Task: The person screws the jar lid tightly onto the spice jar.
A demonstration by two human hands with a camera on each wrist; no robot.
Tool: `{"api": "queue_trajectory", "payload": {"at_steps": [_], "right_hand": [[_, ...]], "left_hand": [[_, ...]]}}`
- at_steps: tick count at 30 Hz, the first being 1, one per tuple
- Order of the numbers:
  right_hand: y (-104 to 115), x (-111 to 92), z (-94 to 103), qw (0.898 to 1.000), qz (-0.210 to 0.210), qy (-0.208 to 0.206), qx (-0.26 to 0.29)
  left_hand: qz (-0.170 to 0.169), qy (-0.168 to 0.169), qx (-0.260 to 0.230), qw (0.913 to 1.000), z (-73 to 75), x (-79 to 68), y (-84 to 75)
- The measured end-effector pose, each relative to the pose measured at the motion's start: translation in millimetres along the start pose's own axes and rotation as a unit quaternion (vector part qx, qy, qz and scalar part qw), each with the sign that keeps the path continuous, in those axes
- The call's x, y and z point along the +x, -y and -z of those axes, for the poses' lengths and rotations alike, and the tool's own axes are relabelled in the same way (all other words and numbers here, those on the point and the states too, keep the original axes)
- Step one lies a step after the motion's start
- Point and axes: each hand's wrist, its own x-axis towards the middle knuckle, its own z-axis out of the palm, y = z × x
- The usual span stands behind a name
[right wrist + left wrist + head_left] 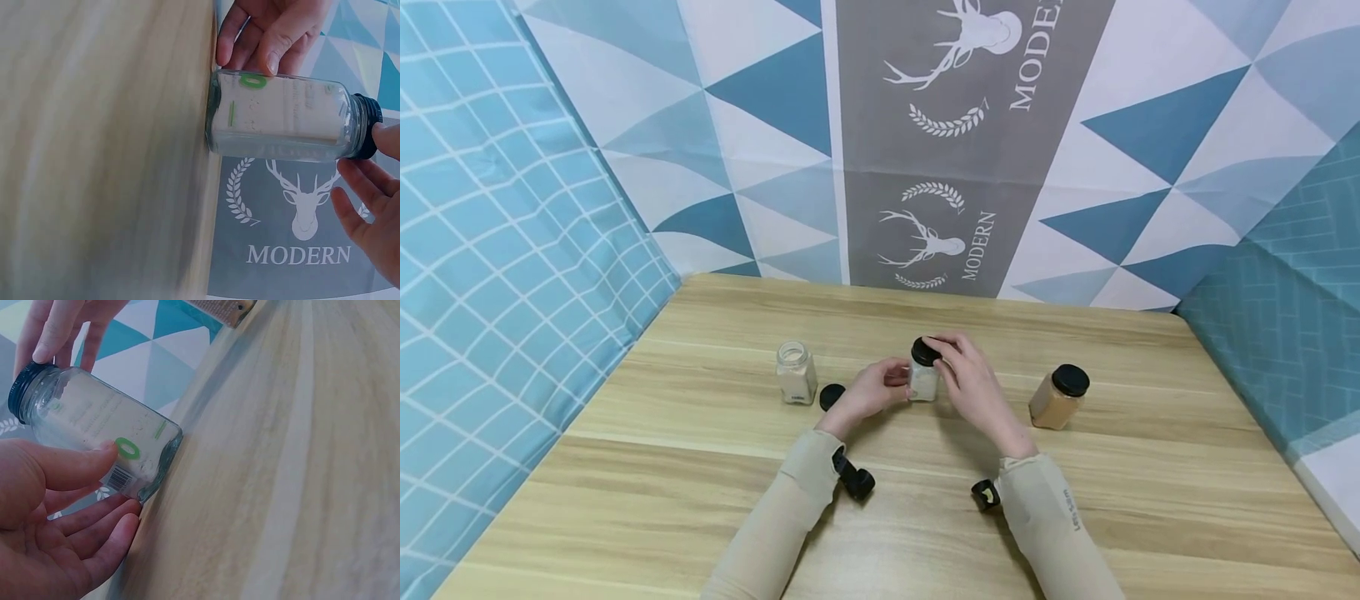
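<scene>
A square glass jar [923, 385] of white powder stands upright on the wooden table between both hands. Its printed label [94, 415] bears a green ring and a barcode. My left hand [874, 390] holds the jar low on its side, the thumb [81, 467] against the glass. At the top, my right hand [973, 383] grips the black lid [370, 128] between thumb and fingers. The lid sits on the jar's neck. Left of my left hand, an uncapped jar [796, 379] of pale powder stands beside a loose black lid [831, 396].
To the right stands a capped jar [1058, 404] of orange-brown powder with a black lid. The wooden table [1150, 467] meets a patterned wall covering [925, 167] at the back and a blue grid-patterned sheet [490, 250] at the left.
</scene>
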Motion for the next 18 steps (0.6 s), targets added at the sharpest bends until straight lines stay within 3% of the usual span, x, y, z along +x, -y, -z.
{"api": "queue_trajectory", "payload": {"at_steps": [6,18], "right_hand": [[0.4,-2.0,-1.8,0.999,-0.012,-0.003,0.03],[-0.2,-1.5,-2.8,0.997,-0.036,-0.002,0.061]], "left_hand": [[0.003,-0.012,0.011,0.9999,-3.2,13.5,21.0],[0.009,-0.008,0.003,0.9999,-2.5,13.1,20.0]]}}
